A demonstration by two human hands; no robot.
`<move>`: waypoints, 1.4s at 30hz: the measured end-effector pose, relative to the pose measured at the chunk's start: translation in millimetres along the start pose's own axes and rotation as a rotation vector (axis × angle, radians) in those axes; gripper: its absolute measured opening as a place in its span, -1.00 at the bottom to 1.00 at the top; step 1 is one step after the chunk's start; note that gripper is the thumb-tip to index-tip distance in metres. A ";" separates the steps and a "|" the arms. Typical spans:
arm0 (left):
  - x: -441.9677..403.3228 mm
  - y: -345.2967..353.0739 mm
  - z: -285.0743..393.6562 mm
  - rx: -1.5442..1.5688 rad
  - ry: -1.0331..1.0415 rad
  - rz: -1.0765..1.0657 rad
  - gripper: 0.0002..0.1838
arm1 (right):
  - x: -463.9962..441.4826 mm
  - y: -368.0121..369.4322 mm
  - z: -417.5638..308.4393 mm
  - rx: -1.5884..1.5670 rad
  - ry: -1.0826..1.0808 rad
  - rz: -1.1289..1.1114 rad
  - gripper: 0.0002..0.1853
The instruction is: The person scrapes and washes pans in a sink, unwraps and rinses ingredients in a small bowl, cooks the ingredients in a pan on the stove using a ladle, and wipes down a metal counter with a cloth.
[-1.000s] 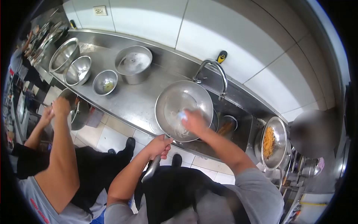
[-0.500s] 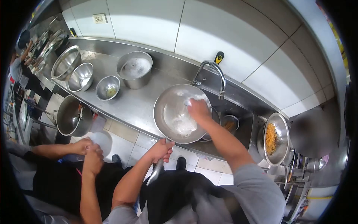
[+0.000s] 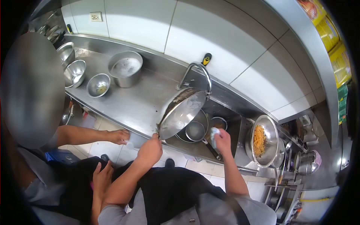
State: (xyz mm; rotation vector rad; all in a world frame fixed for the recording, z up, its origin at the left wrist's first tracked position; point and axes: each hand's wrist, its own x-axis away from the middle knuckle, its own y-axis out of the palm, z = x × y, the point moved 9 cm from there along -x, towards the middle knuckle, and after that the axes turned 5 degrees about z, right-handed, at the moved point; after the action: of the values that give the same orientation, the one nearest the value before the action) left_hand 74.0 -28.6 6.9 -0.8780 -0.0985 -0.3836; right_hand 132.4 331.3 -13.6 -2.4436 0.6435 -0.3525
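Observation:
My left hand is closed at the near edge of a large metal wok. The wok stands tilted up on its side over the sink's left edge, its shiny inside turned right and its blackened outside showing at the top. The part my fingers grip, where the handle was visible earlier, is mostly hidden by the hand. My right hand is closed around a crumpled whitish-blue scrubbing pad, held above the sink's front edge and apart from the wok.
Pots, one a small saucepan, sit in the sink under a curved faucet. Orange shreds lie in a colander-like bowl at right. Metal bowls and a pot stand left. A co-worker's hand is close by.
The wok has gone from lying face up to tilted on its side. My right hand has left its inside and moved right and down with the pad. The co-worker's hands have separated.

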 end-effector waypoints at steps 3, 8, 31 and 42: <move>17.5 4.2 -4.1 -0.018 0.000 0.092 -0.66 | -2.1 -31.9 99.6 -0.391 0.288 0.075 -0.81; 75.1 -6.8 1.4 -0.170 -0.074 0.191 -0.77 | -11.4 -21.2 150.3 -1.179 0.545 -0.069 -0.72; -12.3 99.1 -31.0 1.933 -0.372 0.037 -0.55 | -36.8 73.6 40.3 -0.077 -0.184 -0.155 -0.52; -8.7 3.3 61.7 0.804 0.154 0.488 -0.46 | 87.0 30.5 -255.6 0.175 -1.194 0.006 -0.59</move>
State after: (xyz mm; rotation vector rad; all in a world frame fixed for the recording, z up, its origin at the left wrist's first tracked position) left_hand 71.6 23.0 41.8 -0.0591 0.1029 0.0627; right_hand 97.3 144.4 180.4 -1.9870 0.0670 0.9557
